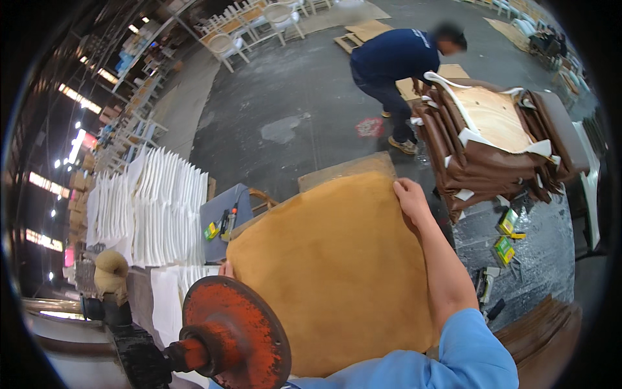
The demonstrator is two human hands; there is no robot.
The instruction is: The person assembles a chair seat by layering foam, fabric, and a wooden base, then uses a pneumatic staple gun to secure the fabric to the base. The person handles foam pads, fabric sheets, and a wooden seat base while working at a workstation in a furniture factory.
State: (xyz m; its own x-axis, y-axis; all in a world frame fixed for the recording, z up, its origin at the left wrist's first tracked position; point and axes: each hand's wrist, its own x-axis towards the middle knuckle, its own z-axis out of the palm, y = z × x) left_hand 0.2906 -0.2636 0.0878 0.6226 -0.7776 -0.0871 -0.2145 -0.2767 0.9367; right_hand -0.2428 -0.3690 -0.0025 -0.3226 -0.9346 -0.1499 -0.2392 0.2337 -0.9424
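Note:
A large tan, seat-shaped panel (330,266) with a smooth, suede-like face lies in front of me. My right hand (411,200) grips its far right corner, thumb on top and the other fingers curled out of sight under the edge. At the panel's left edge only a small part of my left hand (227,269) shows, closed on the rim; the rest is hidden. Beneath the panel's far end, a worn brown board edge (350,170) sticks out. A red disc with a dark rim (236,334), part of a machine, covers the panel's near left corner.
White padded sheets (149,207) stand stacked at left, beside a blue-grey surface (220,211) with tools. Brown upholstered seats (486,149) are piled at right. Below them, a dark tabletop (538,253) carries green-and-yellow boxes (504,249) and a staple gun (486,282). A co-worker (395,71) bends over beyond.

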